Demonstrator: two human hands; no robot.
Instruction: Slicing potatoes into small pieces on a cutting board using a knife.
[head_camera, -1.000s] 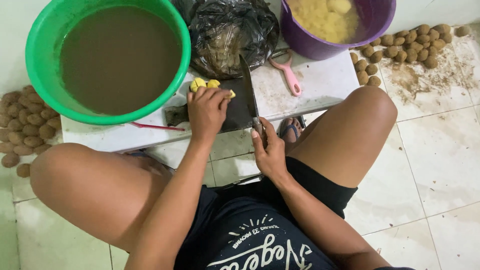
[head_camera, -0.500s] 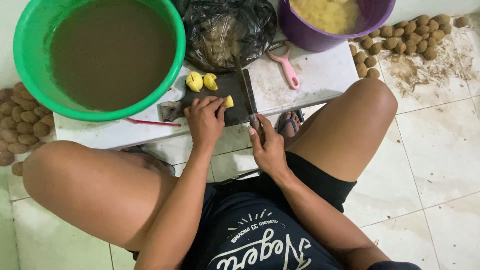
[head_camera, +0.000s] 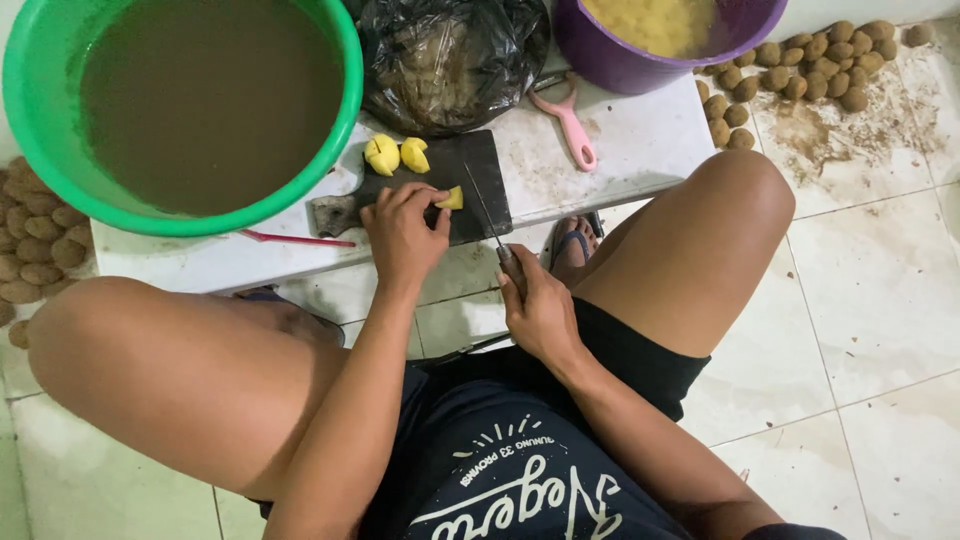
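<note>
1. Yellow potato piece (head_camera: 452, 198): small, peeled, wedge-shaped, pale yellow with a flat cut face; lying on the dark cutting board (head_camera: 480, 160), near its front edge.
2. Left hand (head_camera: 402, 232): fingers closed together on the piece from its left side, pinning it to the board.
3. Knife (head_camera: 482, 212): thin blade seen nearly edge-on, slanting across the board just right of the piece; tip toward the board's middle; whether touching the piece, cannot tell.
4. Right hand (head_camera: 537, 305): clamped around the knife handle, off the board's front edge, over the lap.
5. Step in hand, judged: cutting the pinned piece into smaller parts. Next move, judged: blade to be squared over the piece and pressed straight down, with left fingertips tucked back clear of the edge.
6. Two cut yellow chunks (head_camera: 396, 155): touching each other at the board's far left corner, well apart from the pinned piece.
7. Left of the board on the white counter (head_camera: 640, 150): green basin (head_camera: 345, 120) of murky brown water.
8. Behind the board: black plastic bag (head_camera: 450, 60); to the board's right, pink peeler (head_camera: 572, 132); farther right and behind, purple bucket (head_camera: 620, 65) holding yellow pieces.
9. On the floor, well beyond the board on both sides: heaps of unpeeled brown potatoes (head_camera: 800, 75).
</note>
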